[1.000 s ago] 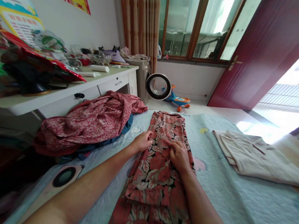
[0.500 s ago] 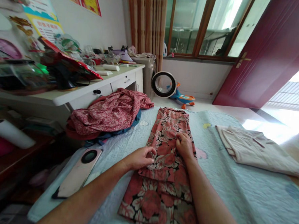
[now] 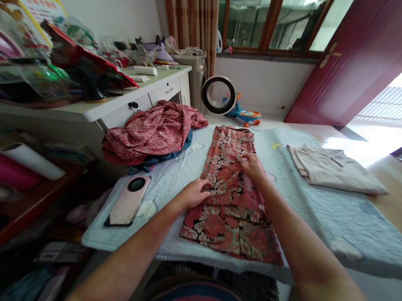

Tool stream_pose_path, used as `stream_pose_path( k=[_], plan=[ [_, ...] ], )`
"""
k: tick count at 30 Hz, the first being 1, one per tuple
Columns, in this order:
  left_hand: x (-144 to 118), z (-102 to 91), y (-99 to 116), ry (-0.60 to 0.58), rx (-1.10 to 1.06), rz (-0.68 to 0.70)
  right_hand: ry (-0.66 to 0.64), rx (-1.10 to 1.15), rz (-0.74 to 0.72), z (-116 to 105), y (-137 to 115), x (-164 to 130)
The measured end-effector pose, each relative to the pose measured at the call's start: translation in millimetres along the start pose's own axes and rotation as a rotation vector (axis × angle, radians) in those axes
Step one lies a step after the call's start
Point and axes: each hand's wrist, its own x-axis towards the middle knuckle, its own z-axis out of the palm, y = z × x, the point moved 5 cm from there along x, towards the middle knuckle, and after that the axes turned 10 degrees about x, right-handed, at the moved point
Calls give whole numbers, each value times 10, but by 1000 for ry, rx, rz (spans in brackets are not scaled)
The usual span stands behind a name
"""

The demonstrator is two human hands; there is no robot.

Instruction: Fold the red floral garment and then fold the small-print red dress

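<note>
The left hand (image 3: 194, 193) lies on the left edge of the floral garment (image 3: 232, 188), its fingers pinching a fold of the cloth. The right hand (image 3: 252, 165) is further up on the same garment, and its fingertips grip the fabric near the right edge. The garment lies flat and long in the middle of the light blue quilt (image 3: 323, 208), and reaches almost to the near edge. A phone (image 3: 128, 199) lies close to the near left corner. A heap of red clothes (image 3: 152, 131) sits at the far left edge. A folded beige garment (image 3: 332, 170) rests toward the far right side.
</note>
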Motion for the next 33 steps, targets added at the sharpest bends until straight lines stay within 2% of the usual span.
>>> stream_pose_path(
  k=[2,4,6,9,11,16,21,33],
  plan=[
    [-26,14,4,-1,-5,-1,-143,-15,-43,-87,-238,-238],
    [-47,13,11,16,-20,-3,-363,11,-61,-111,-457,-569],
    [-59,1,23,50,-49,-2,-453,6,-107,-138,-633,-893],
    [-68,-19,57,119,-97,23,-478,-40,-169,-104,-748,-1224],
    [-75,-21,77,162,-125,37,-478,-76,-179,-51,-740,-1318],
    [-131,-2,71,220,-248,10,-391,-67,-169,-80,-703,-1306],
    [-217,36,46,195,-360,-66,-345,-8,-169,-227,-765,-1338],
    [-307,66,-17,274,-286,-90,-320,-68,-221,-207,-834,-1530]
  ],
)
